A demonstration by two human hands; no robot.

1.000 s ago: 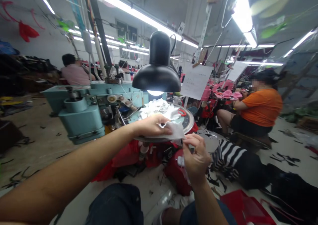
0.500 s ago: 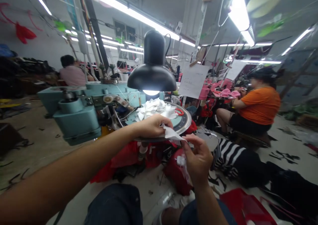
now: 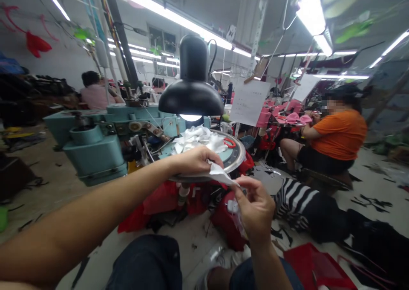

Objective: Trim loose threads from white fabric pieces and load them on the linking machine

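A small piece of white fabric [image 3: 220, 173] is stretched between my two hands, just off the front edge of a round table [image 3: 234, 164]. My left hand [image 3: 200, 160] is closed on its left end, palm down. The thumb and forefinger of my right hand [image 3: 255, 202] pinch the pointed right end. Behind them, a loose heap of white fabric pieces [image 3: 200, 139] lies on the round table, under a black desk lamp [image 3: 191, 96]. Orange-red scissor handles [image 3: 229, 143] show at the heap's right side; the blades are hidden.
A teal sewing machine [image 3: 96, 153] stands to the left. Red bags [image 3: 228, 221] sit below the table. To the right, a person in an orange shirt [image 3: 340, 134] sits at a table with pink pieces. Striped black-and-white cloth [image 3: 295, 200] lies on the floor.
My view has shifted slightly. Both hands keep their hold on the white fabric piece, which has turned a little between them and looks more folded.
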